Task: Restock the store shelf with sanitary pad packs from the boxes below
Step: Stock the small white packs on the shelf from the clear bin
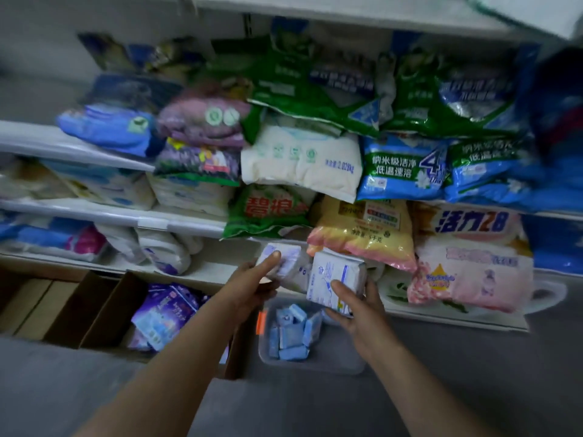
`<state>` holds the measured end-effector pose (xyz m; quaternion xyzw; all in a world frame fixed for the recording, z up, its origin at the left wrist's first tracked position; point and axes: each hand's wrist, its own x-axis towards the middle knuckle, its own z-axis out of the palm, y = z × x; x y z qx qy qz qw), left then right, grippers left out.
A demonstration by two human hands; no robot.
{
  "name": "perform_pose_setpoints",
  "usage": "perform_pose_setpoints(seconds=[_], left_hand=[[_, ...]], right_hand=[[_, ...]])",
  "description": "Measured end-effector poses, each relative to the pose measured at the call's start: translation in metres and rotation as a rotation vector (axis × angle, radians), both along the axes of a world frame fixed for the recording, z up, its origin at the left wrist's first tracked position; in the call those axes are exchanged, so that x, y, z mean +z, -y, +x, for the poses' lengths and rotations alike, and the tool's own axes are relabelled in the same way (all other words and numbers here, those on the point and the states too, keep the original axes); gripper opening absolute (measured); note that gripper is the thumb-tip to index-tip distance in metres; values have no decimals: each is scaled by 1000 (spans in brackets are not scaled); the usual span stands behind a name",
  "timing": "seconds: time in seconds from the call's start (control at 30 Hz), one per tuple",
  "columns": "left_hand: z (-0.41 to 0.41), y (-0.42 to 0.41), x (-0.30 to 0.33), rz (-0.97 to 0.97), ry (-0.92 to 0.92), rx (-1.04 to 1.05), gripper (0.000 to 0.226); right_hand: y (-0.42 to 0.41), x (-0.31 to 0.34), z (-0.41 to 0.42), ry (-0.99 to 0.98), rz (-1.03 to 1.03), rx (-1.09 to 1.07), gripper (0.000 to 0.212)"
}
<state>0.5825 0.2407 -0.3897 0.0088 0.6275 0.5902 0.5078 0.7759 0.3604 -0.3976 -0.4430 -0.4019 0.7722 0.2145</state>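
My left hand point(252, 287) holds a pale lilac-white pad pack point(285, 261) at the front of the lowest white shelf point(217, 269), thumb lying across its top. My right hand point(356, 310) grips a white pad pack with blue print point(334, 274) from below, just right of the first pack and level with the shelf edge. Below on the floor, an open cardboard box point(104, 313) holds purple and blue pad packs point(164, 313). A clear plastic bin point(334, 351) with several small blue packs point(291, 335) sits under my hands.
Big detergent bags crowd the shelf right of my hands: a yellow-pink one point(366, 231), a pink "28" one point(470, 260) and a green one point(268, 212). More white pad packs point(167, 250) lie to the left. Another brown box point(34, 304) stands at far left.
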Motion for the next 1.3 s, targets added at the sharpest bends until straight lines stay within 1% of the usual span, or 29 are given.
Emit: perform_pose_setpoints(seconds=[0.07, 0.1, 0.13, 0.2, 0.3, 0.33, 0.37, 0.43, 0.47, 0.57, 0.7, 0.73, 0.8, 0.9, 0.97, 1.03, 1.07, 1.17, 1.2, 1.3], left_hand=[[-10, 14, 28, 49, -59, -53, 54], [-17, 25, 47, 66, -96, -73, 47], [-21, 33, 60, 87, -132, -98, 49], [-33, 51, 87, 109, -227, -137, 65], [-49, 76, 119, 115, -306, -110, 82], [-54, 84, 128, 124, -325, -96, 81], [-56, 93, 138, 130, -341, -95, 74], [-57, 113, 163, 135, -373, -99, 46], [-57, 121, 172, 141, -381, -86, 35], [-57, 140, 194, 188, -363, -5, 29], [-56, 165, 220, 234, -329, 79, 21], [-58, 171, 225, 252, -315, 94, 22], [-63, 180, 235, 284, -285, 128, 32], [-71, 191, 249, 347, -245, 235, 41], [-76, 196, 255, 403, -201, 307, 48], [-79, 198, 262, 452, -187, 362, 58], [-79, 199, 266, 473, -181, 394, 60], [-76, 198, 277, 539, -150, 514, 58], [-76, 198, 279, 558, -135, 553, 59], [-77, 197, 284, 581, -86, 647, 69]], right_hand=[[4, 22, -11, -19, 21, -1, 53], [9, 39, -19, -36, 34, 2, 53], [12, 52, -25, -54, 36, 3, 52], [22, 80, -36, -90, 50, 19, 52], [40, 119, -50, -122, 72, 63, 50], [46, 130, -55, -125, 77, 77, 51], [53, 141, -58, -123, 85, 93, 51], [68, 164, -65, -118, 106, 127, 49], [74, 173, -68, -114, 113, 141, 48], [91, 198, -76, -114, 131, 161, 42], [112, 229, -85, -133, 151, 184, 50], [116, 237, -87, -140, 169, 191, 55], [122, 253, -94, -157, 234, 220, 61], [130, 275, -109, -175, 385, 194, 50], [136, 288, -123, -136, 543, 132, 50], [142, 298, -138, -79, 679, 89, 56], [147, 302, -145, -57, 709, 70, 63], [158, 310, -161, -28, 684, 24, 87], [161, 312, -165, -27, 667, 20, 90], [169, 311, -175, -55, 590, 32, 87]])
